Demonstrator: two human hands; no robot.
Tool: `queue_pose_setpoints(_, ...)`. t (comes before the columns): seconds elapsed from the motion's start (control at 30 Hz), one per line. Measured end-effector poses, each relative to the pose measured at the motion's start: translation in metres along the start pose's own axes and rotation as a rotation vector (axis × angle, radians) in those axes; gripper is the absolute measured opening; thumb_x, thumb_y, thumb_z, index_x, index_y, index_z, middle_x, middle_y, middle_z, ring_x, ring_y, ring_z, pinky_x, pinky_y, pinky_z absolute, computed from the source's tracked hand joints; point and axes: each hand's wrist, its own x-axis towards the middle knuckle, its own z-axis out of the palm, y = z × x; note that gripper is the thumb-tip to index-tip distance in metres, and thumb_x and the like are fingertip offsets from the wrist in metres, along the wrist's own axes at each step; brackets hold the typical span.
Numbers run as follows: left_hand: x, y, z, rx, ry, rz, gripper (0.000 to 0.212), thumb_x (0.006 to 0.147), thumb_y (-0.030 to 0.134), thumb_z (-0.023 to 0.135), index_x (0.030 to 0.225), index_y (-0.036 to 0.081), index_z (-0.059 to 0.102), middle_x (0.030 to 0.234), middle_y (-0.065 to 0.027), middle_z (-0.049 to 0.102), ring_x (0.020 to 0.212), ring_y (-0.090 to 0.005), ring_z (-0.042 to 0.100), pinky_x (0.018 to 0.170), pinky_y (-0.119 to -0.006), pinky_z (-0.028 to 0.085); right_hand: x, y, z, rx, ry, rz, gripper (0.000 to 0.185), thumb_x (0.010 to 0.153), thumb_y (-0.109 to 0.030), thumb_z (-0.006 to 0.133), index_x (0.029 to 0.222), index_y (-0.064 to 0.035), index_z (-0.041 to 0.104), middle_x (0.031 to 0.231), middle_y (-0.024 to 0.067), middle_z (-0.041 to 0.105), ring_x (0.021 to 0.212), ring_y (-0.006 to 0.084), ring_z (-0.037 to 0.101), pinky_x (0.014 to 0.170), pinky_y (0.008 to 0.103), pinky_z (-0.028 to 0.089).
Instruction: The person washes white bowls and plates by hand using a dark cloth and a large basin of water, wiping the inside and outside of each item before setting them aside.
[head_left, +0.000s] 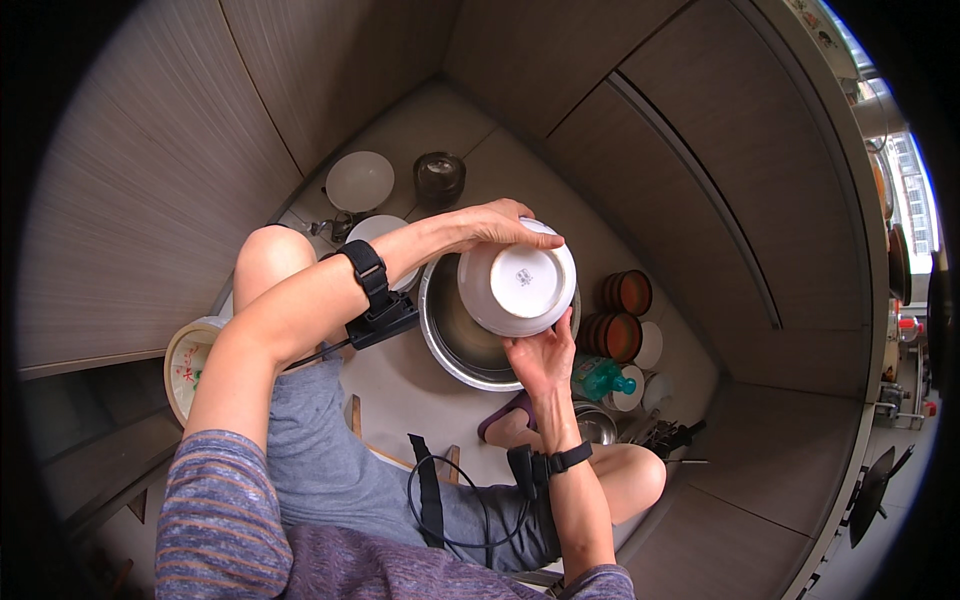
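Observation:
A white ceramic bowl (480, 300) is tilted so its underside and foot ring face me. The base bears a small printed mark. My left hand (504, 225) grips the far rim, its thumb lying over the outer wall. My right hand (546, 356) supports the near side with its fingertips. Below the bowl stands a round metal basin (442, 352) on the floor, with what looks like cloudy water inside. The bowl hides part of the basin, and its inside is turned away from me.
Beyond the basin sit white dishes (360, 182) and a dark glass bowl (439, 178). At right are stacked brown bowls (613, 337), a green bottle (600, 377), a metal bowl (596, 426) and utensils (664, 439). Cabinet fronts (675, 187) enclose the floor. A cable (411, 495) crosses my lap.

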Motion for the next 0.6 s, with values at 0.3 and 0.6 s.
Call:
queue_pose_setpoints(0.3, 0.003, -0.004, -0.004, -0.042, 0.028, 0.000, 0.112, 0.071, 0.068, 0.078, 0.141, -0.012, 0.042, 0.139, -0.0335, 0.048, 0.132, -0.0378, 0.049, 0.111, -0.043, 0.038, 0.001, 0.002, -0.001, 0.003, -0.006, 0.010, 0.070, 0.099, -0.058, 0.046, 0.149, -0.0103, 0.039, 0.156, 0.0097, 0.038, 0.142, 0.0301, 0.034, 0.116, 0.0472, 0.026)
queue_pose_setpoints(0.6, 0.005, -0.007, -0.002, -0.037, 0.038, 0.013, 0.113, 0.070, 0.067, 0.079, 0.141, -0.013, 0.042, 0.139, -0.0338, 0.048, 0.132, -0.0379, 0.048, 0.112, -0.042, 0.038, 0.009, 0.001, 0.003, -0.026, -0.033, 0.005, 0.070, 0.099, -0.059, 0.046, 0.149, -0.0108, 0.039, 0.156, 0.0096, 0.037, 0.143, 0.0300, 0.034, 0.117, 0.0472, 0.025)
